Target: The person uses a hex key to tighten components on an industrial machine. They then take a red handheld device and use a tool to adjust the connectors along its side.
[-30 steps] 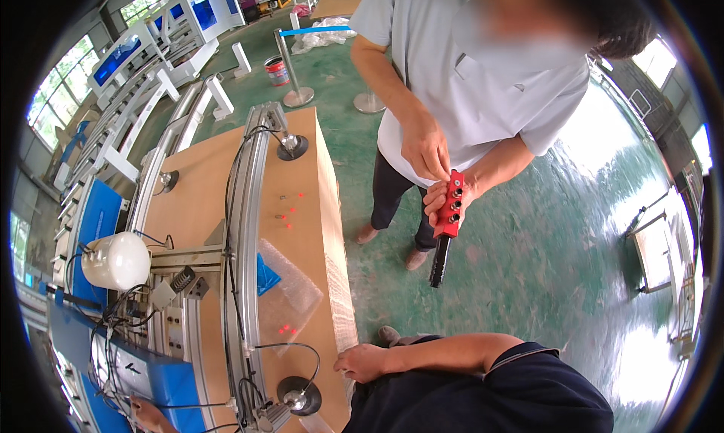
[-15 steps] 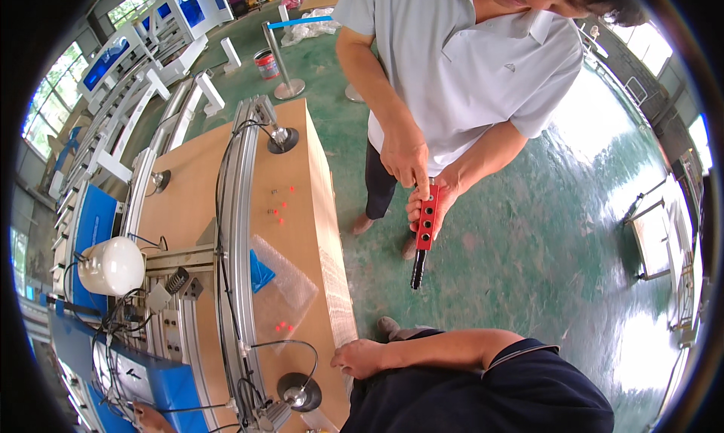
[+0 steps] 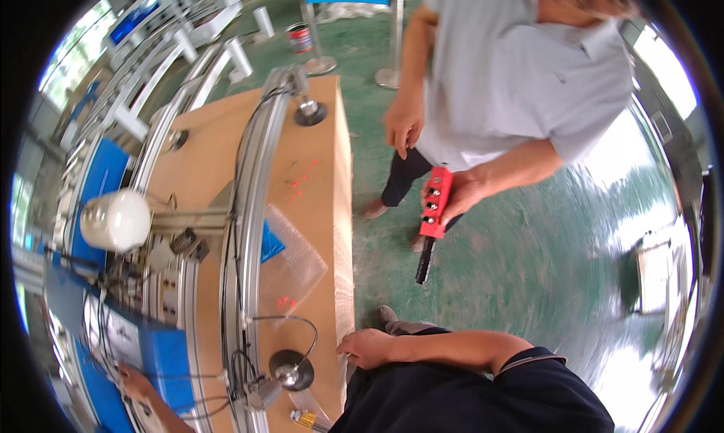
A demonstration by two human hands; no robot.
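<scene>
My right hand rests at the near right edge of a stack of wooden boards, its fingers loosely bent and holding nothing I can see. At the lower left, my left hand reaches over the blue machine part among thin black cables; its fingers are blurred. Across from me a co-worker in a light grey shirt holds a red block with a row of round holes and a black ribbed bar below it. The co-worker's other hand hangs beside the block, apart from it.
An aluminium frame with suction cups spans the boards. Bubble wrap, a blue piece and small red bits lie on top. A white tank stands left. Barrier posts and a can stand behind.
The co-worker's pointing hand has lifted off the red block and moved left. My left hand has come further into view. The whole view has shifted slightly; my right hand stays at the board edge.
</scene>
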